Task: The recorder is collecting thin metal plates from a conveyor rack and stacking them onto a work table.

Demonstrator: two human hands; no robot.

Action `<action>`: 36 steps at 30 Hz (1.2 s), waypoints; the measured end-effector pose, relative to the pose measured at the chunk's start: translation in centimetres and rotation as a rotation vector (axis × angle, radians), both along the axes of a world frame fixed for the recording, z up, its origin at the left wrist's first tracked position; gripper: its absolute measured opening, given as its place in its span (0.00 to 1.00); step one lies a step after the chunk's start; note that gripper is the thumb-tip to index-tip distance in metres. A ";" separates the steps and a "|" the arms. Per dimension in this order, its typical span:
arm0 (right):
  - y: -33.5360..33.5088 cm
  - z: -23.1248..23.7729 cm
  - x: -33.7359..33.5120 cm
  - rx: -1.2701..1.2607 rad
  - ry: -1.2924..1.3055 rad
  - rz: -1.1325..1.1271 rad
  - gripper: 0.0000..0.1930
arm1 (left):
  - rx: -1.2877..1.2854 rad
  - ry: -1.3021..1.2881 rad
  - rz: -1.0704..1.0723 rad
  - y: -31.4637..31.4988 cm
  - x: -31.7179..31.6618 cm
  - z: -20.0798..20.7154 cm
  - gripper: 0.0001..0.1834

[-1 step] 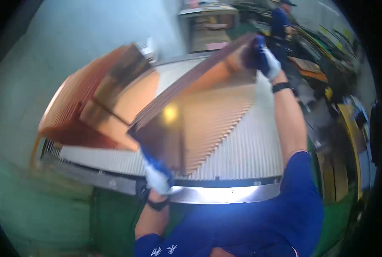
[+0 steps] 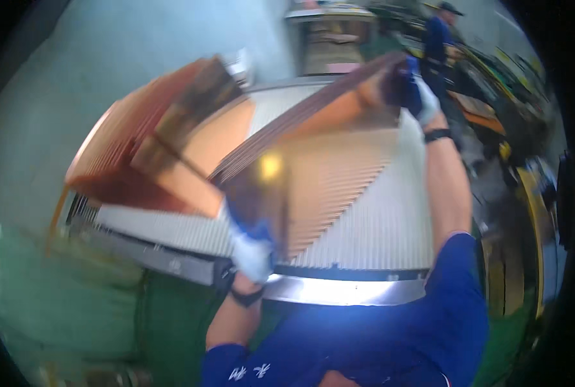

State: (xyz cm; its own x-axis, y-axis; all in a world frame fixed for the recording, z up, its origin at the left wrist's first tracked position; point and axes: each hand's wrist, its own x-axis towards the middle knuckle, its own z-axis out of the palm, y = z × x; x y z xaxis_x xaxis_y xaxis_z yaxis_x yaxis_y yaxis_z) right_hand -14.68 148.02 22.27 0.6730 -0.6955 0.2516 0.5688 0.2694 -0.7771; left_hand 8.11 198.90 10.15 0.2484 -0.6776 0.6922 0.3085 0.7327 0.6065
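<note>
Stack [image 2: 116, 145] on table [image 2: 378, 232], left of panel [image 2: 332, 119]; desk [image 2: 332, 17] behind.

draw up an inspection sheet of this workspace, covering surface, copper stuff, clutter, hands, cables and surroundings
Surface: pale ribbed table, bright metal strip along the near edge.
Job's things: held stack, copper-coloured, tilted; contact with the table unclear. Another copper-coloured pile on the table's left part.
Clutter: boards and other blurred items at the right, beyond the table.
Hands: both gloved; left hand at the stack's near end, right hand at its far right end.
Cables: nothing clearly seen.
Surroundings: pale wall, far bench, another person in dark blue.
</note>
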 end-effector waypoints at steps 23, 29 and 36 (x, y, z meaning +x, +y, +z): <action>0.9 0.3 -0.6 -0.086 -0.031 0.065 0.29 | 0.307 -0.004 1.768 -10.1 18.6 10.2 0.44; 0.8 0.2 0.2 -0.147 0.058 -0.030 0.18 | 0.406 0.039 1.714 -8.8 21.2 9.9 0.45; -2.9 -1.5 -0.6 -0.136 -0.025 0.051 0.30 | 0.102 -0.086 1.679 -12.4 21.6 9.0 0.41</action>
State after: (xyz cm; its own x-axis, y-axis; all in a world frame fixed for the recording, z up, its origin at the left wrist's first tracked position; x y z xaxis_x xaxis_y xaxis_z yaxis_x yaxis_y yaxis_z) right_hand -15.27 145.15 20.77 0.6988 -0.6191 0.3583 0.5768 0.1915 -0.7941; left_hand 29.72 186.47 19.18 0.6577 0.2394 0.7142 -0.7519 0.1525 0.6414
